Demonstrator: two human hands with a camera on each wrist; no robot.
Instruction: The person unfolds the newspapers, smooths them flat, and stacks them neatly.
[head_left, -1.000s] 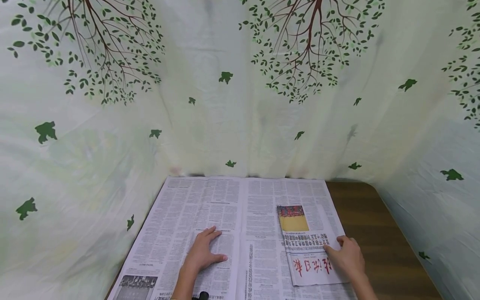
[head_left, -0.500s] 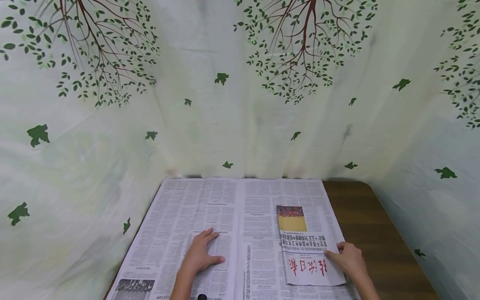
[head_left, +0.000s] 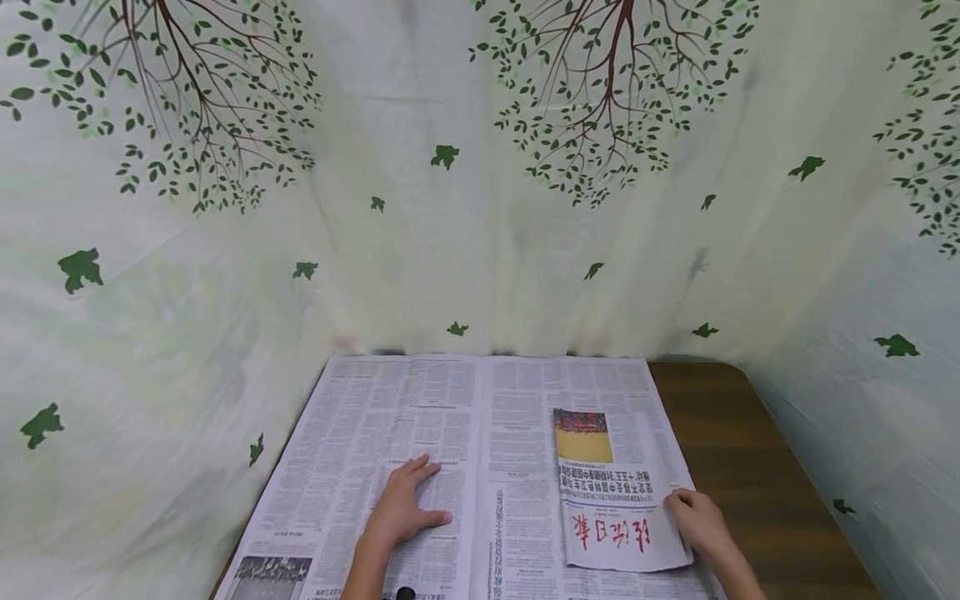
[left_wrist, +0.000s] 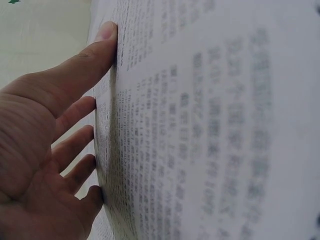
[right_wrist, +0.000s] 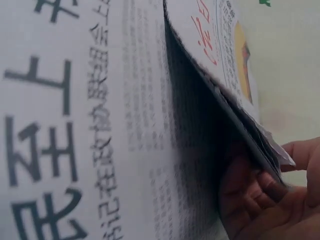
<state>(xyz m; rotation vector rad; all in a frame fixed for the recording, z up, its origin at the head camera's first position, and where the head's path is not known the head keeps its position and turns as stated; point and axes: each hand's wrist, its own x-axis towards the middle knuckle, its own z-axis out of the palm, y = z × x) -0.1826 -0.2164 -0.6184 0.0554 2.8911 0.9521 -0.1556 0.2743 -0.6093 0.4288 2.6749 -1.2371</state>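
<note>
A folded newspaper [head_left: 604,518] with red characters and a yellow-and-red picture lies on the right part of a wide spread newspaper [head_left: 420,417]. At its right edge my right hand [head_left: 701,523] pinches the layers between thumb and curled fingers. In the right wrist view, the folded newspaper [right_wrist: 220,82] is lifted on that side, with dark shadow beneath it. My left hand [head_left: 401,507] rests on the left half of the spread sheet. The left wrist view shows the fingertips [left_wrist: 89,134] and thumb spread apart, touching the printed page.
A dark brown wooden tabletop [head_left: 723,425] shows along the right side. A pale curtain [head_left: 517,275] printed with trees and green birds stands behind and on both sides. A small black object [head_left: 406,593] sits near the left forearm at the bottom edge.
The folded newspaper has shifted slightly left and turned a little straighter. My right thumb has moved rightward from its printed face to its edge. My left hand stays in place on the sheet.
</note>
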